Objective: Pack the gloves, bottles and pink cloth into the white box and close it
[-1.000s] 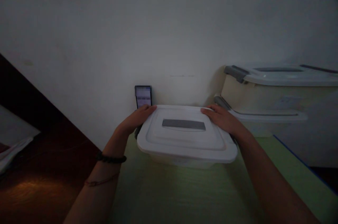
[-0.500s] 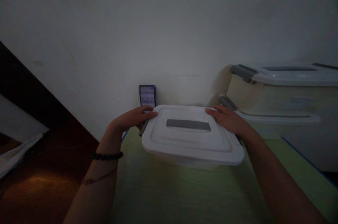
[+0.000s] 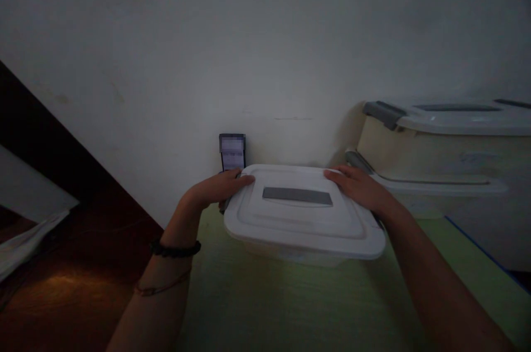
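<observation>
A storage box (image 3: 307, 227) with a white lid and a grey handle strip stands on the green tabletop. My left hand (image 3: 222, 187) is closed round its left end, the thumb lying on the lid and the fingers down over the side, where a grey latch is mostly hidden. At the opposite end, my right hand (image 3: 357, 186) grips the lid's rim with its thumb on top; its other fingers go out of sight behind the edge. The lid sits on the box, and what is inside cannot be made out.
Two more lidded boxes with grey latches, the upper box (image 3: 427, 147) on the lower box (image 3: 418, 205), stand at the right. A phone (image 3: 233, 151) leans on the wall behind my left hand. Left of the green table (image 3: 290, 308) lies a dark reddish floor (image 3: 70, 291).
My left hand has shifted slightly right and inward over the lid's edge, and the grey latch there now shows less. My right hand and the box stay almost where they were.
</observation>
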